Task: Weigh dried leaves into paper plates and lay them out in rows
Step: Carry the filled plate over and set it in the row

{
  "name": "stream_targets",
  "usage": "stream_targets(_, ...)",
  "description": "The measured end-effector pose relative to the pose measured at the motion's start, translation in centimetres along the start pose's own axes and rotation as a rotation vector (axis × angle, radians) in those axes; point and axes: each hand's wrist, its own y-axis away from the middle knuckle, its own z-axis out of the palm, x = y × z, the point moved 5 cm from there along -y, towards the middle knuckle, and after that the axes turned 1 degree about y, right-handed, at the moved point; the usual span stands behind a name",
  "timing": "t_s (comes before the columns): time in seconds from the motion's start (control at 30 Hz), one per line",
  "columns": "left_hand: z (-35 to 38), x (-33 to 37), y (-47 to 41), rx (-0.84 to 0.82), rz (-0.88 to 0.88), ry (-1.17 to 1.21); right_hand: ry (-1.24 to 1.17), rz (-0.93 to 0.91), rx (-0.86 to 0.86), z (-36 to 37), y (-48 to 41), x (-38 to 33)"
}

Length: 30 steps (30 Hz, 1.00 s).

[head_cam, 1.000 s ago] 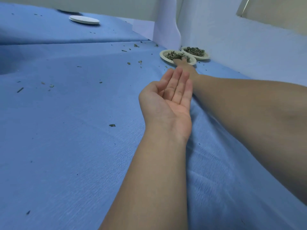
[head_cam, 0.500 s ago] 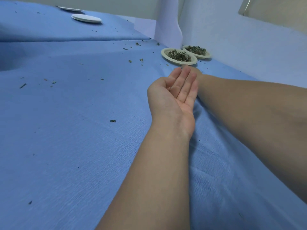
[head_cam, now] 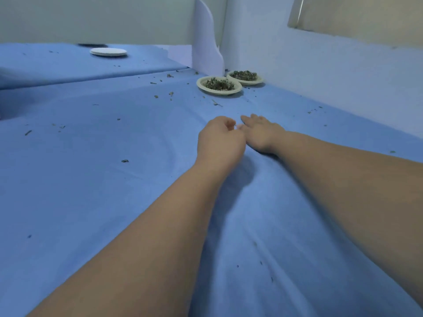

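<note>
Two paper plates of dried green leaves sit side by side at the far corner of the blue cloth [head_cam: 91, 179]: the near plate [head_cam: 219, 92] and the far plate [head_cam: 250, 83]. Both of my arms stretch toward them and stop well short. My left hand [head_cam: 219, 143] hovers with its fingers curled in, and nothing shows in it. Just to its right, my right hand [head_cam: 261, 133] lies palm down on the cloth with its fingers spread, touching the left hand's fingertips.
A small stack of empty white plates [head_cam: 108, 52] lies far back on the left. A white paper sheet [head_cam: 207, 42] stands upright behind the filled plates. Loose leaf bits [head_cam: 170, 93] dot the cloth. A pale wall [head_cam: 332, 76] bounds the right side.
My right hand has drawn back from the near plate to lie flat on the cloth. My left hand has turned from palm up and open to curled fingers.
</note>
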Motion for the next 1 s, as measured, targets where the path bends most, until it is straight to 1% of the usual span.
stream_targets(0.07, 0.5, 0.4, 0.2, -0.037, 0.112, -0.252, 0.004, -0.017, 0.027, 0.2, 2.6, 1.1)
stream_targets(0.23, 3.8, 1.2, 2.4, -0.294, 0.357, -0.798, 0.04, -0.007, 0.022, 1.1, 9.4, 4.7)
stream_targets(0.3, 4.4, 1.5, 3.2, -0.342, 0.382, -0.953, 0.05, -0.01, 0.014, 1.5, 12.6, 5.8)
stream_targets(0.37, 4.9, 1.4, 4.1, -0.368, 0.337, -1.037, 0.051, -0.017, 0.013, 1.8, 15.7, 6.9)
stream_targets(0.47, 5.9, 1.5, 7.0, -0.397, 0.271, -1.079, 0.046, -0.017, -0.022, 2.2, 20.3, 8.3)
stream_targets(0.6, 6.6, 1.4, 13.8, -0.414, 0.316, -1.107, 0.047, -0.001, -0.064, 2.6, 26.1, 9.9)
stream_targets(0.7, 5.2, 1.0, 19.0, -0.432, 0.286, -1.083, 0.031, -0.009, -0.108, 2.6, 30.7, 10.6)
stream_targets(0.8, 3.2, 0.9, 23.3, -0.454, 0.263, -1.064, 0.021, -0.031, -0.113, 2.2, 35.3, 11.4)
stream_targets(0.83, 2.6, 1.1, 24.5, -0.441, 0.256, -1.049, 0.0, -0.031, -0.103, 2.1, 36.8, 11.6)
stream_targets(0.9, 1.9, 2.1, 26.6, -0.402, 0.262, -1.006, -0.101, -0.01, -0.027, 1.6, 39.7, 11.9)
stream_targets(1.0, 3.6, 4.7, 30.2, -0.423, 0.359, -0.873, -0.27, 0.0, 0.14, 0.2, 43.7, 12.1)
